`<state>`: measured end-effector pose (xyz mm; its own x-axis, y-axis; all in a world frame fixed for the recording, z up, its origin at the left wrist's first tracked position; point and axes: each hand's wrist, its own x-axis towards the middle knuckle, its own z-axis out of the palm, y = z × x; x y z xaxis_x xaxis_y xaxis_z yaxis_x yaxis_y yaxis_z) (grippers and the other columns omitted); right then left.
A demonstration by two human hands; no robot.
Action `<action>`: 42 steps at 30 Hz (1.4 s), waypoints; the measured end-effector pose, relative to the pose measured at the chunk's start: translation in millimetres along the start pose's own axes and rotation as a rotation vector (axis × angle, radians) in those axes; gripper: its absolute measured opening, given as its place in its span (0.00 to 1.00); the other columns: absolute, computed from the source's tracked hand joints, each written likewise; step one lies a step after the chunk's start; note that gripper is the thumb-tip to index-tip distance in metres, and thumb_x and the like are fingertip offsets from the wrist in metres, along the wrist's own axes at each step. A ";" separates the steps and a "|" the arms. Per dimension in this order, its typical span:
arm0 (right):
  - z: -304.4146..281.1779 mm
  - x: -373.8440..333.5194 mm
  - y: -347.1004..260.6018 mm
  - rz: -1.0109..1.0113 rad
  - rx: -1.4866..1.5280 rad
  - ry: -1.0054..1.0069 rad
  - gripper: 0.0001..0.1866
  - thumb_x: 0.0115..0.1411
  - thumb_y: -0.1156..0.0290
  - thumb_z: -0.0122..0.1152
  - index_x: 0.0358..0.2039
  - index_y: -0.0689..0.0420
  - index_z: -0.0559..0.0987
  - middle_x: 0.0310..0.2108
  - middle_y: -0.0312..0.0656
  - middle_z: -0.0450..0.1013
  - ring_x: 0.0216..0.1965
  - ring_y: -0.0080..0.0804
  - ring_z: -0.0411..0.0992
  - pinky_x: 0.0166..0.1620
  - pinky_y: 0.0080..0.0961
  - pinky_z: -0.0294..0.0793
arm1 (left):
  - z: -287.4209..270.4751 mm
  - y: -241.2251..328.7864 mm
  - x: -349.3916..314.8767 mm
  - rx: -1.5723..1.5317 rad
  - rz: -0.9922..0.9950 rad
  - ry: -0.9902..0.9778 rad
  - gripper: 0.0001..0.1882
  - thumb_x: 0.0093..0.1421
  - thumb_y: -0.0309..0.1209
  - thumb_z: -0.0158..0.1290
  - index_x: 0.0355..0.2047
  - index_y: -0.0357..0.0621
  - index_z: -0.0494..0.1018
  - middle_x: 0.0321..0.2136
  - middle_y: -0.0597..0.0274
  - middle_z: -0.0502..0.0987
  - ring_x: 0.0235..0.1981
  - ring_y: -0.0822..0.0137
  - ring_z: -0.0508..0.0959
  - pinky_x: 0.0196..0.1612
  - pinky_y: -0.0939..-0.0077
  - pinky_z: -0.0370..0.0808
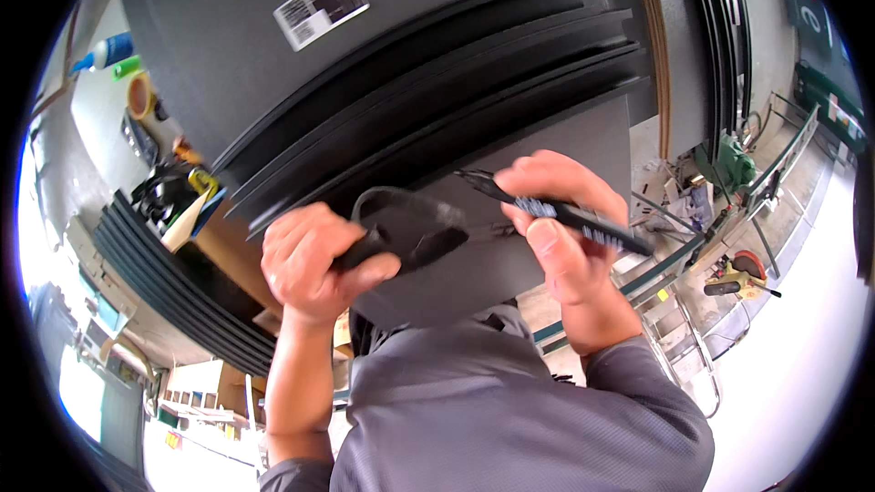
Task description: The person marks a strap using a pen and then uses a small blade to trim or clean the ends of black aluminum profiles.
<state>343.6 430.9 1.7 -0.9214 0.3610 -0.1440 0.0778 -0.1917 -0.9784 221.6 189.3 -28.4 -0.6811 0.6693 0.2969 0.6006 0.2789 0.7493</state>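
My left hand (314, 260) is closed around one end of a black strip (442, 239) that curves into a loop toward the right, its outline smeared. In the fingers of my right hand (570, 219) lies a slim black marker pen (579, 220) with white print along its barrel. The marker's dark, narrow tip points up and left, apart from the strip. Both hands are raised above a dark grey panel (592, 128). Beyond them lie several long black profile strips (437, 64), side by side.
A white label (321, 9) is stuck on the far grey panel. To the left are a blue and white bottle (111, 51), a tape roll (141, 96) and a stack of dark strips (173, 282). A corded power tool (740, 281) lies on the right, near metal frames.
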 end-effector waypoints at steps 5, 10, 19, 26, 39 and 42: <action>24.4 -18.3 -8.5 0.385 0.589 -0.091 0.18 0.63 0.64 0.62 0.46 0.66 0.79 0.35 0.41 0.77 0.32 0.23 0.73 0.34 0.20 0.70 | -18.4 22.9 -1.7 -0.092 -0.010 0.031 0.27 0.51 0.51 0.75 0.25 0.41 0.75 0.15 0.66 0.72 0.14 0.65 0.73 0.19 0.74 0.66; 49.9 -33.4 -21.7 0.387 0.599 -0.030 0.17 0.63 0.61 0.65 0.41 0.61 0.72 0.27 0.40 0.72 0.24 0.22 0.69 0.24 0.20 0.62 | -38.6 48.6 -5.9 -0.084 0.035 0.048 0.26 0.50 0.51 0.75 0.24 0.42 0.75 0.15 0.67 0.72 0.14 0.66 0.73 0.19 0.74 0.66; 60.4 -52.1 -45.0 0.480 0.547 -0.252 0.13 0.67 0.68 0.64 0.46 0.63 0.76 0.28 0.46 0.81 0.23 0.19 0.71 0.26 0.18 0.66 | -75.0 81.6 -28.1 -0.048 0.001 -0.099 0.23 0.50 0.49 0.75 0.24 0.44 0.77 0.15 0.68 0.73 0.15 0.66 0.73 0.19 0.72 0.66; 75.8 -65.9 -48.9 0.321 0.438 -0.330 0.09 0.67 0.74 0.64 0.45 0.65 0.79 0.29 0.45 0.82 0.27 0.22 0.77 0.29 0.20 0.72 | -87.8 105.3 -43.2 -0.061 -0.151 -0.138 0.21 0.50 0.45 0.76 0.23 0.43 0.77 0.15 0.64 0.72 0.15 0.62 0.74 0.20 0.69 0.67; 84.2 -47.3 -7.9 -0.374 -0.671 -0.260 0.28 0.64 0.62 0.72 0.60 0.63 0.77 0.66 0.48 0.72 0.58 0.47 0.74 0.58 0.44 0.77 | -103.0 63.1 -78.2 0.057 -0.578 0.364 0.18 0.68 0.37 0.64 0.26 0.38 0.76 0.19 0.68 0.71 0.19 0.77 0.68 0.23 0.76 0.63; 64.5 -27.4 14.1 -0.388 -1.087 -0.053 0.40 0.64 0.59 0.70 0.71 0.64 0.68 0.74 0.56 0.60 0.74 0.63 0.57 0.74 0.57 0.55 | -134.5 2.6 -79.5 0.011 -0.948 0.548 0.22 0.78 0.42 0.53 0.33 0.34 0.79 0.23 0.71 0.73 0.22 0.80 0.65 0.26 0.79 0.61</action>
<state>345.4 359.4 1.4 -0.9679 0.1800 0.1752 0.0491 0.8197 -0.5707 220.9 44.1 29.6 -0.9608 -0.2169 -0.1727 -0.2641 0.5265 0.8081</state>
